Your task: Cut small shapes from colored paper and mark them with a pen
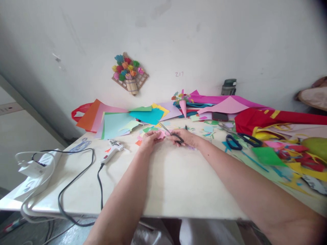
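Nearest is the front edge of the table (pixel 194 216), in front of the glue gun (pixel 110 155), whose black cord runs down to that edge. To the right of the glue gun, a broad stretch of pale tabletop lies between the two forearms, giving the hands room toward the person. To its left, by the table's left edge, a white power strip (pixel 52 175) carries a white charger (pixel 32 169); the print on both is too small to read.

Just right of the glue gun, the left hand (pixel 151 138) has its fingers drawn together on a small piece of pink paper (pixel 161 134). Farther right, the right hand (pixel 186 136) grips black-handled scissors (pixel 180 139), their blades pointing away and toward the left. Well to the right of the glue gun lie scissors with dark blue handles (pixel 237 148) and a green paper piece (pixel 268 156), among scraps crowding that side.

Beyond the glue gun, a pale blue sheet (pixel 119 123) and a teal sheet (pixel 148 116) overlap others, narrowing the room toward the wall. Behind and right of it stand a pink paper cone (pixel 183 107) and a dark-lidded bottle (pixel 229 87). On the wall beyond, right of the glue gun, handwriting (pixel 179 74) reads "217" or "Z17".
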`<state>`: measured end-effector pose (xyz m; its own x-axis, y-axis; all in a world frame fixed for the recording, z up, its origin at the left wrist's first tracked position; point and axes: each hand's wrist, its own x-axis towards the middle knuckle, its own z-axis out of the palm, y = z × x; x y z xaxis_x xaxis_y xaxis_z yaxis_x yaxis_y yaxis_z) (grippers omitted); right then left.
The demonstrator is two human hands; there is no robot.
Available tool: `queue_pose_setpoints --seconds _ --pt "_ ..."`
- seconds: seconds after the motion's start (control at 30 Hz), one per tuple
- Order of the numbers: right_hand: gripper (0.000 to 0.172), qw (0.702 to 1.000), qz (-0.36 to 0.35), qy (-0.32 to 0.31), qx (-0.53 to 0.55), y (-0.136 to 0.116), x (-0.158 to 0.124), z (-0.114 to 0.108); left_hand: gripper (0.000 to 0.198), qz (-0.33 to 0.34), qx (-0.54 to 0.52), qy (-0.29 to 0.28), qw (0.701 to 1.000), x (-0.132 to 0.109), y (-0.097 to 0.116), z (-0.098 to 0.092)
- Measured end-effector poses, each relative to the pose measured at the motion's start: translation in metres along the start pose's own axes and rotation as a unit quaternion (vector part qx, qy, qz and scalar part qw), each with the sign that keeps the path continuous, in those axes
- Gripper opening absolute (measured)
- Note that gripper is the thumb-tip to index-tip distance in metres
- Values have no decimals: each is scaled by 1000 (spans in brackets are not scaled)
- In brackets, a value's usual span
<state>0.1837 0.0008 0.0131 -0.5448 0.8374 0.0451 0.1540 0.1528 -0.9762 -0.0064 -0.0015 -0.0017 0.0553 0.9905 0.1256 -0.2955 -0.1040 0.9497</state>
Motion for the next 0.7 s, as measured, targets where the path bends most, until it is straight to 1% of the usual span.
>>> queue_pose_setpoints --seconds 0.17,0.27,0.37,0.53,0.7 --pt "23 999 7 23 23 -2 -1 -2 27 2 10 -2 1000 -1 0 1" --pt "22 1000 7 25 2 -6 -2 -2 28 3 14 -3 1000 -2 0 1" --pt "24 999 11 19 -32 -9 -3 -2 27 4 7 3 1000 -2 0 1" --pt "27 996 29 6 -79 -8 -1 -1 26 8 -36 48 998 -1 2 4" --pt "29 996 7 -2 -88 -2 2 1 24 6 -80 80 994 -2 6 7"
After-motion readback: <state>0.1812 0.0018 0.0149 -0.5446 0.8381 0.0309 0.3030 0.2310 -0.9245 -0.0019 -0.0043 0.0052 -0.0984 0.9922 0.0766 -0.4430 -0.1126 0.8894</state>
